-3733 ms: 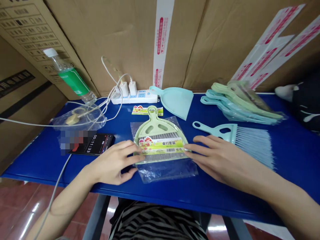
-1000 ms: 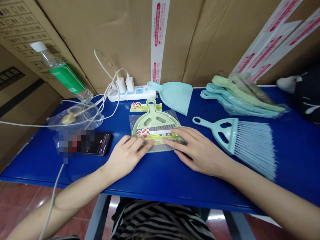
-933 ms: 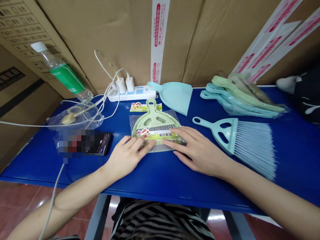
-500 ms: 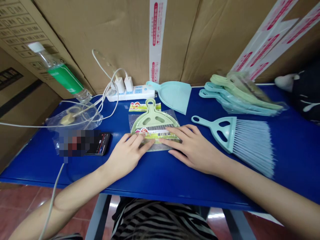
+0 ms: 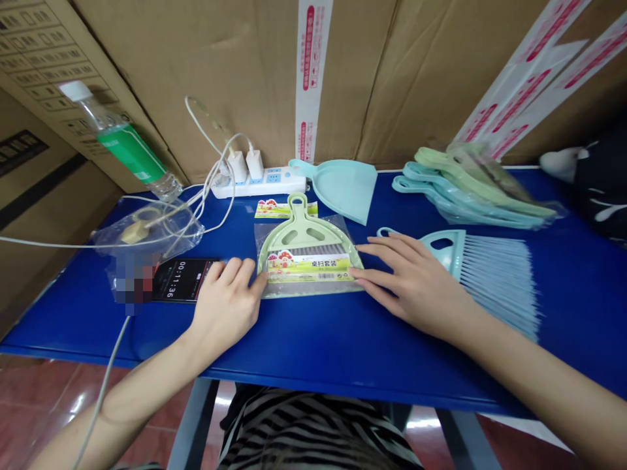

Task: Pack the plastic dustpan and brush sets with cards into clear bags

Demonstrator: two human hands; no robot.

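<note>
A green dustpan-and-brush set lies in a clear plastic bag with a yellow-green label across it, in the middle of the blue table. My left hand rests flat at the bag's left edge, fingers stretched out and touching it. My right hand lies flat at the bag's right edge, fingertips on the plastic. Neither hand grips anything. Behind my right hand is a loose light-blue brush, its handle partly hidden by my fingers.
A light-blue dustpan and a spare label card lie behind the bag. A power strip with chargers, a water bottle, a phone, a bagged cable and a stack of bagged sets stand along cardboard boxes.
The bag's loose front flap has been folded away. Both hands have slid apart from the label's middle to the bag's left and right edges.
</note>
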